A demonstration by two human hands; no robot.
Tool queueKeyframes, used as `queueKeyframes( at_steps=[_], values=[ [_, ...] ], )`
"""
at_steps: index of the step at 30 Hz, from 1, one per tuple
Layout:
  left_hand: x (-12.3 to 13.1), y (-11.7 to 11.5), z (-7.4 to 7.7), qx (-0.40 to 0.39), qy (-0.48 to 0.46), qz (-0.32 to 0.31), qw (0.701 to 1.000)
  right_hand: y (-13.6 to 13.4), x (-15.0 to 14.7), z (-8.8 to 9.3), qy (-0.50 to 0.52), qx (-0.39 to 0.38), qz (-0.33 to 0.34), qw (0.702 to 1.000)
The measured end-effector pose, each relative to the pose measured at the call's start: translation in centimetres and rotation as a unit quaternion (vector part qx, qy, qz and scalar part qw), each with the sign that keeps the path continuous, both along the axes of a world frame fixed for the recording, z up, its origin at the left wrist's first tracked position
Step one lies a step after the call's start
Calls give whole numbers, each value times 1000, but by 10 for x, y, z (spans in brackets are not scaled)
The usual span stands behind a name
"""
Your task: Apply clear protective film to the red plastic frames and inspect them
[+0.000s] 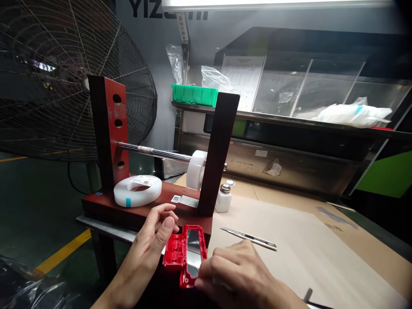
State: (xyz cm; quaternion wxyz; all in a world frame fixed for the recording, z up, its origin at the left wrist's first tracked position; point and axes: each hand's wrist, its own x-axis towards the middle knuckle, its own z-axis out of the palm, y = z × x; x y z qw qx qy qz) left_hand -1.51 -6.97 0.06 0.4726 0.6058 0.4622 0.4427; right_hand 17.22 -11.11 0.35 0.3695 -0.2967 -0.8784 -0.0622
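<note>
Red plastic piece (174, 253), one, hinged or two-sectioned in look: situated between the two hands, its lower right edge pinched by the thumb and index finger of the right hand (238, 270). A shiny strip (193, 253) is set lengthwise in its longer section, just left of the right fingertips.

Left hand (149, 244), palm turned inward: fingers loosely curled, thumb and index finger apart, with nothing seen gripped between them. The red plastic piece is placed just below and to the right of these fingertips; whether it is touched by them cannot be told.

Tape roll (138, 198), translucent white, one, marked by a blue tab (128, 202): laid flat beyond the left fingers on the base of a dark red stand (219, 150). A metal rod (164, 153) is carried across the stand, above the left fingers; a second white roll (195, 171) is mounted on it, farther to the right.

White bottle (223, 201), metal-capped: stood beyond the right fingers. Slim knife (252, 239): laid on brown paper (309, 257), just beyond the right knuckles.
</note>
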Motion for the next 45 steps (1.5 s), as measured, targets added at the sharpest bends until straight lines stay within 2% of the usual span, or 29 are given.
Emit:
queueKeyframes(
  at_steps=[6,10,14,17,19,21,23,25,27,30,38,45],
  values=[
    [2,-8,2,-49,22,3,999,4,-8,-5,-23,96,-16,995],
    [3,-10,1,-32,25,-1,999,5,-12,-6,-49,124,-23,991],
    [-2,0,-9,9,56,-10,998,9,-14,-14,-50,116,-28,992],
    [-9,15,-16,48,109,-7,993,15,-13,-17,15,55,-25,998],
    [-13,26,-17,84,136,21,987,24,-11,-16,106,-50,-32,993],
    [-17,35,-14,122,159,53,978,35,-8,-13,207,-176,-67,960],
    [-18,43,-9,155,179,80,968,50,-5,-9,290,-274,-110,910],
    [-19,49,-3,180,200,98,958,65,-2,-6,350,-328,-121,869],
    [-17,53,2,206,217,113,947,78,-2,-5,391,-369,-102,837],
    [-13,57,8,238,229,123,936,91,-7,-3,414,-407,-69,811],
    [-8,59,10,292,251,129,914,98,-18,12,432,-443,-21,785],
    [-6,58,11,301,246,132,912,99,-19,9,457,-448,-9,769]
  ],
)
